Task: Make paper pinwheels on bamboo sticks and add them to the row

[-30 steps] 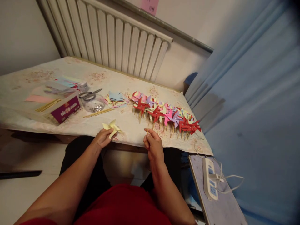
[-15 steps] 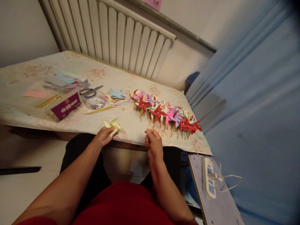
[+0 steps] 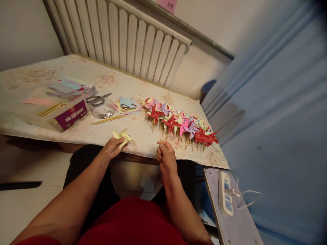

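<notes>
Between the fingers of my left hand (image 3: 113, 147) is a pale yellow paper pinwheel (image 3: 123, 136), held over the table's front edge. My right hand (image 3: 166, 153) is closed in a pinch around a thin wooden stick (image 3: 160, 141), whose tip pokes up above the thumb; the rest is hidden by the fingers. The two hands are apart. Finished-looking pinwheels (image 3: 172, 122) in red, pink, purple and yellow stand on sticks in rows beyond my right hand. Past my left hand lie loose wooden sticks (image 3: 107, 119) and a stack of coloured paper pieces (image 3: 127, 102).
Scissors (image 3: 98, 99) rest across a clear bowl of small shiny pins (image 3: 104, 112). A purple-fronted plastic box (image 3: 73, 115) holds wooden sticks. A power strip (image 3: 226, 194) lies on a side board, with a blue curtain (image 3: 276, 129) at right and a radiator (image 3: 127, 37) behind.
The view has shifted very slightly. Both hands keep nearly the same pose, still holding the pinwheel and the stick.
</notes>
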### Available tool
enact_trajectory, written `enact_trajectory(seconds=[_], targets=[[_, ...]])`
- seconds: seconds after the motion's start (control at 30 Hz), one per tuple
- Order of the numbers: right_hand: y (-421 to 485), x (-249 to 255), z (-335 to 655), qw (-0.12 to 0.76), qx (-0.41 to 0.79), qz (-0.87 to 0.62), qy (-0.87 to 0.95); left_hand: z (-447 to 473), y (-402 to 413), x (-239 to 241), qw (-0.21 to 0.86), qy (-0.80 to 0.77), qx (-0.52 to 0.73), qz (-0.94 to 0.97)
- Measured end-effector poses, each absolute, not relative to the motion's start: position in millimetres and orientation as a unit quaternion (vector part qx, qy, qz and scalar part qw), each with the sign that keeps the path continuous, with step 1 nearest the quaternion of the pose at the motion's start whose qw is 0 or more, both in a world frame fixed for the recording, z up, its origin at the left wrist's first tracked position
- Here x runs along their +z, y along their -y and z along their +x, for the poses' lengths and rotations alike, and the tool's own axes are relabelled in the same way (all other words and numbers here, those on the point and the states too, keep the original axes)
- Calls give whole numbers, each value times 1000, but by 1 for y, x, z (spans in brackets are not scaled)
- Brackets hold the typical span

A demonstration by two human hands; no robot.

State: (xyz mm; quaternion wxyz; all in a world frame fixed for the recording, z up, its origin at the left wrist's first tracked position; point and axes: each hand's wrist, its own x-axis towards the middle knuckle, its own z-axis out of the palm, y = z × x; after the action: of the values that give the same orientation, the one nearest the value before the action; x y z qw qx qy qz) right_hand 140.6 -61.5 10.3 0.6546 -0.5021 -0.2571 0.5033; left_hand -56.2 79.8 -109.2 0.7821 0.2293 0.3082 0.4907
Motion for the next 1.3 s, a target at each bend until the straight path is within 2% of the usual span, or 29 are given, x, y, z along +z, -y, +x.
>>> enact_trajectory(seconds=[0.2, 0.57, 1.3], targets=[[59, 6, 142, 670, 474, -486, 299, -56, -82, -113, 783, -306, 491, 230], [62, 14, 140, 663, 523, -469, 260, -57, -84, -117, 783, -310, 482, 243], [64, 15, 140, 651, 539, -469, 256, -58, -86, -122, 782, -306, 487, 241]])
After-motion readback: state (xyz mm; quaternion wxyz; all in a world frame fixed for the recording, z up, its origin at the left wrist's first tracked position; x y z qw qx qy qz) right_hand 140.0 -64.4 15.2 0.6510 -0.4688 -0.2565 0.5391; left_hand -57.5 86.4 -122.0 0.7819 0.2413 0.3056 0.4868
